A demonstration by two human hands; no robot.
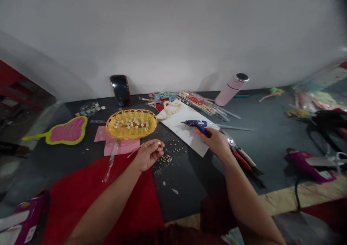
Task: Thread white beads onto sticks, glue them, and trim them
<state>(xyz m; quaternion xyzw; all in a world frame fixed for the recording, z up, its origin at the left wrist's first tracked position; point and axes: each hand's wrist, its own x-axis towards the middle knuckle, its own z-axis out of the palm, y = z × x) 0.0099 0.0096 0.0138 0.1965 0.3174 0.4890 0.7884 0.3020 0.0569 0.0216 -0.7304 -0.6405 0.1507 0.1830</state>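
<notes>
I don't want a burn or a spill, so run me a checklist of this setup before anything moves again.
1. Glue gun firmly in the right grip: ok, held by the handle.
2. Small pale piece secured in the left grip: ok, at the fingertips.
3. Nozzle away from the fingers: ok, there is a gap between it and the left grip.
4. Nozzle hot and glue melted: cannot tell.
5. Yellow basket upright, its pale pieces inside: ok.
6. Work surface free of loose bits: not ok, small dark pieces lie scattered beside the left grip.
</notes>
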